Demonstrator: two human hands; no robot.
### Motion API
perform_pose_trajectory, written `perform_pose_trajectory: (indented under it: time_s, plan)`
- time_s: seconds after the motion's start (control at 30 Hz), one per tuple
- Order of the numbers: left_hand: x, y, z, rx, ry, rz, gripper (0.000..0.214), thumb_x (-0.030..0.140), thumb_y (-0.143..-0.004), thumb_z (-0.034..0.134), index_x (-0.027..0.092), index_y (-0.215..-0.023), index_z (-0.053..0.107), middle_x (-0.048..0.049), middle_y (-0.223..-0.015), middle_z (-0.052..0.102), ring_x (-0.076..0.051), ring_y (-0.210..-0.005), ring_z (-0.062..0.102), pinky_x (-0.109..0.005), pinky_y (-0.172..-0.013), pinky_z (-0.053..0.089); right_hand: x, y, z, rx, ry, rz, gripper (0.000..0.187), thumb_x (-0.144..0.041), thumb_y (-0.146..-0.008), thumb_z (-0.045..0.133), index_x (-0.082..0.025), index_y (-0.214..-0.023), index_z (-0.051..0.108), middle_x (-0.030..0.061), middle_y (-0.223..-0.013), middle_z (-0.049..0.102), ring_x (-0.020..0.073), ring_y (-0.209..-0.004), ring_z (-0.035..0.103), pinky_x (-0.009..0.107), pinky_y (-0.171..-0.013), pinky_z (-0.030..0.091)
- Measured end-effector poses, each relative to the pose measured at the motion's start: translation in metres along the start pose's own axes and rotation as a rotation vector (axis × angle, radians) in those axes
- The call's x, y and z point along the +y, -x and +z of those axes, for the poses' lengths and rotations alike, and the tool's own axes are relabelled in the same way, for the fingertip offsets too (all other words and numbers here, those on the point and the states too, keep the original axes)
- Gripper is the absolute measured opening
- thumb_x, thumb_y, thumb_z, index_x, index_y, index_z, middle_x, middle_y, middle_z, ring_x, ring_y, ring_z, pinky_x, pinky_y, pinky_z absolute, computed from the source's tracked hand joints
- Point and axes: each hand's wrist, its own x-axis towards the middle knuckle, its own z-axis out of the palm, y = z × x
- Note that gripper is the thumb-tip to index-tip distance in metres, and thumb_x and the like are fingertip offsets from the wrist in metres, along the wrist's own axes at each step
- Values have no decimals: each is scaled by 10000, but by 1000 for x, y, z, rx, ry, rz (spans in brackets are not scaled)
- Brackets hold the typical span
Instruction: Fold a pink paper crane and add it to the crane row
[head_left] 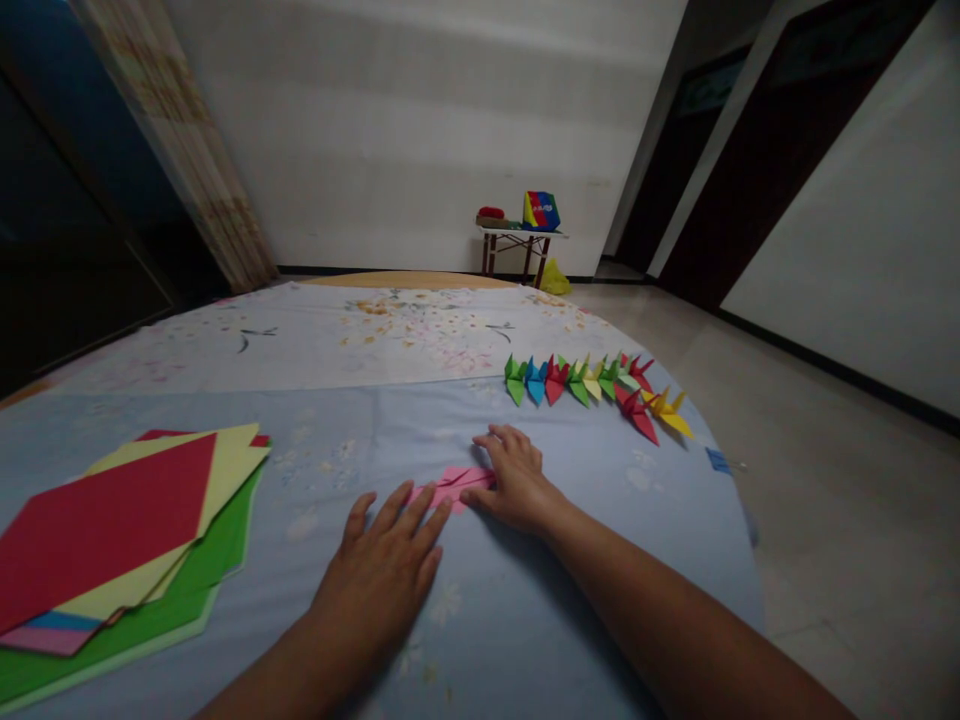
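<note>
A small piece of folded pink paper (454, 484) lies on the blue part of the tablecloth, between my two hands. My left hand (390, 555) rests palm down with its fingers spread, the fingertips on the paper's left end. At the other end, my right hand (516, 478) has its thumb on the paper and its fingers arched apart above the right edge, partly hiding it. Beyond my right hand stands a row of folded paper cranes (556, 380) in green, blue, red, cream and yellow.
A stack of coloured paper sheets (112, 530) lies at the left, red on top. Blue-and-white floral cloth (315, 340) covers the round table. A blue clip-like object (718, 460) sits at the right edge. By the wall, a small table (525, 234) holds a colourful box (541, 211).
</note>
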Motion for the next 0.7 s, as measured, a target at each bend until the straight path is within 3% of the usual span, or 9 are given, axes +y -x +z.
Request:
perform_pose_trajectory:
  time_s: [0.37,0.57,0.7]
  plan:
    - [-3,2,0,11,35,15,442,241,-851,399,287,-1287,455,-54,-1366,454,-303,-1235,394,-589,-986,161,12,-3,-11,-39,4,2,617,-437,-671,675,-277,-1233,475,103,-1377,351,315,-1306,185,507,-1003,177]
    - [-7,-2,5,117,91,58,389,373,-873,406,277,-1237,500,-70,-1287,537,-297,-1213,408,-583,-1005,116,7,-5,-3,100,-71,-85,346,-450,-761,595,-253,-1044,609,61,-1241,514,267,-1269,263,459,-1008,192]
    - [-13,-5,9,203,163,99,327,371,-878,410,291,-1166,540,-51,-1209,584,-266,-1183,432,-567,-1017,103,4,-5,6,96,-36,-167,229,-377,-726,657,-242,-909,635,41,-1182,554,279,-1262,271,466,-1000,178]
